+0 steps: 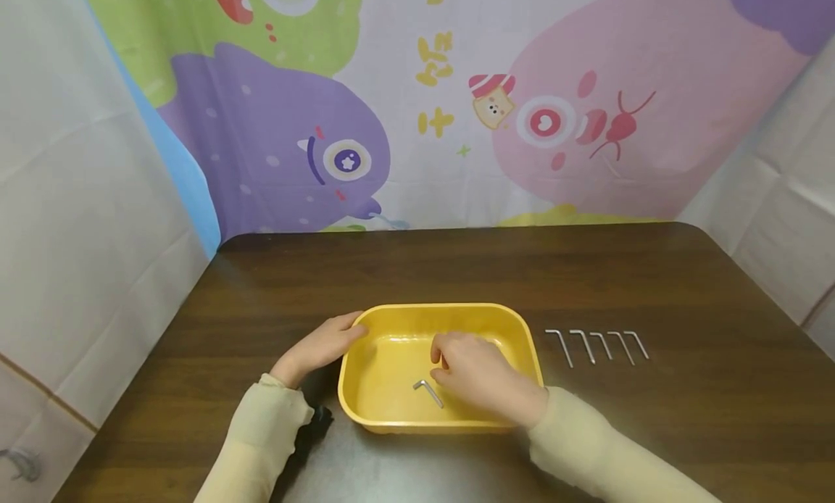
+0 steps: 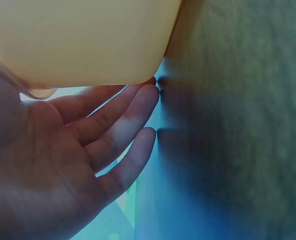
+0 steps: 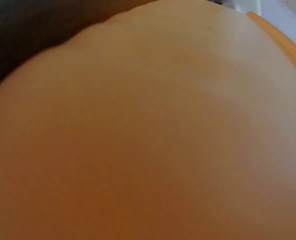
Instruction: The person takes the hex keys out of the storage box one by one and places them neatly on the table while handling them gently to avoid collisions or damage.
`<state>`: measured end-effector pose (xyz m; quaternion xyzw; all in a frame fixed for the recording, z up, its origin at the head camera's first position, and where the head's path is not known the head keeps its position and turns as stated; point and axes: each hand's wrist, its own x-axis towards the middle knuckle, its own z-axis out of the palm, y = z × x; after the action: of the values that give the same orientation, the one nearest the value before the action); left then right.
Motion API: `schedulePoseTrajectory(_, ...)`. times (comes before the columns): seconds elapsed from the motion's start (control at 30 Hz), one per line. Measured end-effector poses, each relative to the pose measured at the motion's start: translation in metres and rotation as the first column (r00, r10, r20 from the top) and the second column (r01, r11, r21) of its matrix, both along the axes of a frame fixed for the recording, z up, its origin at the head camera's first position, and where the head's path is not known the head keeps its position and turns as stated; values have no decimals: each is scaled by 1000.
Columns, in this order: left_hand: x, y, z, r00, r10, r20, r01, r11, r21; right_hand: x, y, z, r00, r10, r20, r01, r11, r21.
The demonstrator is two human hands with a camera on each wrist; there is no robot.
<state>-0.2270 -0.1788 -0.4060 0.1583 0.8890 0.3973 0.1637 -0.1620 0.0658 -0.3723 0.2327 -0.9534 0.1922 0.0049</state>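
Observation:
In the head view a yellow plastic tray (image 1: pixel 391 425) sits on the dark wooden table. My left hand (image 1: pixel 326 346) grips its left rim near the far corner, thumb over the edge. In the left wrist view the fingers (image 2: pixel 115 127) of that hand lie along the outside of the tray wall (image 2: pixel 88 45), tips at the tabletop. My right hand (image 1: pixel 472 370) reaches into the tray with bent fingers; I cannot tell whether they hold anything. Close beside them, on the tray floor, lies one L-shaped silver hex key (image 1: pixel 430 393). An orange-yellow surface fills most of the right wrist view.
Several more hex keys (image 1: pixel 592 346) lie in a row on the table to the right of the tray. A cartoon-printed cloth (image 1: pixel 443 162) hangs behind the table (image 1: pixel 457 264). A small black object (image 1: pixel 322 416) shows beside the left sleeve (image 1: pixel 261 423).

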Motion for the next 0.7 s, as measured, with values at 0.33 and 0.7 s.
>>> schedulePoseTrajectory(0.33, 1, 1, 2, 1000, -12, -8, 12, 1000, 0, 2, -1, -4, 996, 33, 77, -38, 997, 71)
schedulePoseTrajectory(0.7, 0, 2, 0, 1000, -6, -16, 6, 1000, -3, 6, -2, -11, 997, 42, 65, -51, 989, 142)
